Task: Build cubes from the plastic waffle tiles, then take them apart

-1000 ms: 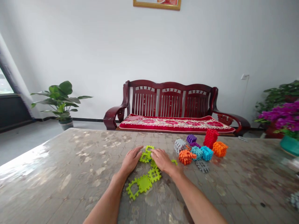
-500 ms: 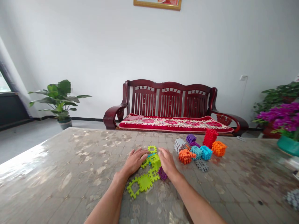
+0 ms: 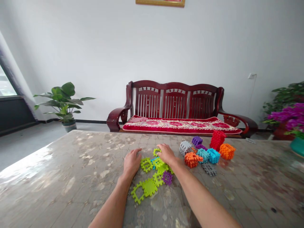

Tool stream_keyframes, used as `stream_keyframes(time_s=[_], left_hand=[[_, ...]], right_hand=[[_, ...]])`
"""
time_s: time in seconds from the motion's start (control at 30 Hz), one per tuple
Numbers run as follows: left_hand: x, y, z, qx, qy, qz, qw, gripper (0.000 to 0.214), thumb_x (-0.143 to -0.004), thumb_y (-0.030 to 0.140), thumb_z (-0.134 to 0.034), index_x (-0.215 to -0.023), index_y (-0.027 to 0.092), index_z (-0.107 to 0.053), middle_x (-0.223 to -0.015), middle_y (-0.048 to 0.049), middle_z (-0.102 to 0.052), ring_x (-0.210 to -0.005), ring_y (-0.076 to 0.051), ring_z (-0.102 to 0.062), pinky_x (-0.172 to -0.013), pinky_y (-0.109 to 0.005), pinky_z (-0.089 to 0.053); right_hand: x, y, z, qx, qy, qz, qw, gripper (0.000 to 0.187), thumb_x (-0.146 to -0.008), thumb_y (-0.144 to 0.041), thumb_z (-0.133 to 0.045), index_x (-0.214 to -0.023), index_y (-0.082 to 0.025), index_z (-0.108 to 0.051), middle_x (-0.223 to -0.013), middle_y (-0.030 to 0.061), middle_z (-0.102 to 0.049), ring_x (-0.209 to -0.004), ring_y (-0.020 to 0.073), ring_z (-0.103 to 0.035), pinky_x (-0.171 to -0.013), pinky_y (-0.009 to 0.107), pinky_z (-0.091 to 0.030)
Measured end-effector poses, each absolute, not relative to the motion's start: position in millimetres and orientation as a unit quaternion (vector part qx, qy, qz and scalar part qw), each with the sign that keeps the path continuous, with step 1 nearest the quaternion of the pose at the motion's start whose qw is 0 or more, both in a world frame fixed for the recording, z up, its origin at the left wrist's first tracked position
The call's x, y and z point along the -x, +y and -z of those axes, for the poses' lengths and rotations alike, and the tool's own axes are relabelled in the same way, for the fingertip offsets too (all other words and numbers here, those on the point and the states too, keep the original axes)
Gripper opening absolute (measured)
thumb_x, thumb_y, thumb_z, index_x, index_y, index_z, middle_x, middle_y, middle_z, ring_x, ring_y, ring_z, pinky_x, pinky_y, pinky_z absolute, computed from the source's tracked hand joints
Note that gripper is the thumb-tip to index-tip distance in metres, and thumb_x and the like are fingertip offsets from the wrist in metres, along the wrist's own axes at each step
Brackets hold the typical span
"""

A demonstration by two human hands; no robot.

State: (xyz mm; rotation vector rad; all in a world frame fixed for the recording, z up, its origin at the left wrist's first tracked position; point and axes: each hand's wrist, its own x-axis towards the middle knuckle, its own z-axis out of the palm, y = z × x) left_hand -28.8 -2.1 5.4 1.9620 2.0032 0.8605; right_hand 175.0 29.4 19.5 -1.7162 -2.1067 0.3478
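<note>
Several flat lime-green interlocking tiles (image 3: 149,186) lie joined on the table in front of me, with a purple tile (image 3: 167,177) at their right side. My left hand (image 3: 131,163) rests palm down beside the green tiles, fingers stretched out and touching the table. My right hand (image 3: 166,153) reaches further out and its fingertips close on a single green frame tile (image 3: 156,152) at the far end of the group. Only part of that tile shows under the fingers.
A heap of built cubes stands to the right: orange (image 3: 192,159), blue (image 3: 210,155), grey (image 3: 184,147), purple (image 3: 197,140), a red tower (image 3: 217,140). A grey tile (image 3: 209,169) lies flat. Beyond the table (image 3: 59,177) are a red wooden bench (image 3: 175,110) and potted plants (image 3: 62,103).
My right hand has moved forward from the middle of the green tiles to the far frame tile. The left hand slid slightly back and left. The purple tile is now uncovered.
</note>
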Motion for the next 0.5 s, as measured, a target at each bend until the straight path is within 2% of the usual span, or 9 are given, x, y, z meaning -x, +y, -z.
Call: stream_keyframes(time_s=[0.1, 0.2, 0.3, 0.4, 0.5], left_hand=[[27, -3, -7, -0.662, 0.684, -0.288, 0.1, 0.04, -0.085, 0.021, -0.045, -0.119, 0.02, -0.066, -0.118, -0.008, -0.069, -0.11, -0.022, -0.062, -0.098, -0.033, -0.045], [28, -3, -6, -0.664, 0.684, -0.287, 0.095, 0.038, -0.085, 0.021, -0.046, -0.116, 0.021, -0.067, -0.117, -0.007, -0.07, -0.109, -0.022, -0.063, -0.097, -0.032, -0.045], [29, -3, -5, -0.662, 0.684, -0.29, 0.097, 0.038, -0.085, 0.022, -0.046, -0.115, 0.021, -0.067, -0.117, -0.0075, -0.07, -0.109, -0.022, -0.063, -0.097, -0.032, -0.045], [30, -2, -4, -0.665, 0.681, -0.29, 0.104, 0.038, -0.085, 0.023, -0.045, -0.116, 0.02, -0.068, -0.118, -0.0082, -0.07, -0.11, -0.022, -0.063, -0.097, -0.032, -0.046], [31, -1, -3, -0.671, 0.677, -0.286, 0.1, 0.039, -0.084, 0.023, -0.045, -0.115, 0.02, -0.068, -0.119, -0.0081, -0.07, -0.111, -0.023, -0.063, -0.098, -0.032, -0.045]], right_hand=[[-176, 26, -25, 0.624, -0.741, -0.114, 0.22, 0.044, -0.073, -0.019, -0.069, -0.117, -0.021, -0.065, -0.117, 0.0085, -0.063, -0.112, 0.0221, -0.057, -0.095, 0.03, -0.043], [-176, 17, -34, 0.619, -0.736, -0.1, 0.255, 0.033, -0.077, -0.016, -0.064, -0.109, -0.024, -0.068, -0.113, 0.0053, -0.062, -0.109, 0.0192, -0.058, -0.094, 0.027, -0.043], [-180, -2, -41, 0.595, -0.72, -0.09, 0.346, 0.029, -0.081, -0.015, -0.057, -0.106, -0.026, -0.068, -0.108, 0.0038, -0.062, -0.104, 0.0169, -0.059, -0.092, 0.026, -0.044], [-195, -32, -40, 0.573, -0.683, -0.106, 0.44, 0.027, -0.082, -0.019, -0.056, -0.105, -0.023, -0.069, -0.1, 0.0047, -0.066, -0.093, 0.0182, -0.062, -0.086, 0.028, -0.047], [-222, -69, -32, 0.596, -0.639, -0.136, 0.466, 0.028, -0.082, -0.029, -0.055, -0.104, -0.021, -0.07, -0.094, 0.0058, -0.07, -0.083, 0.0196, -0.064, -0.078, 0.03, -0.05]])
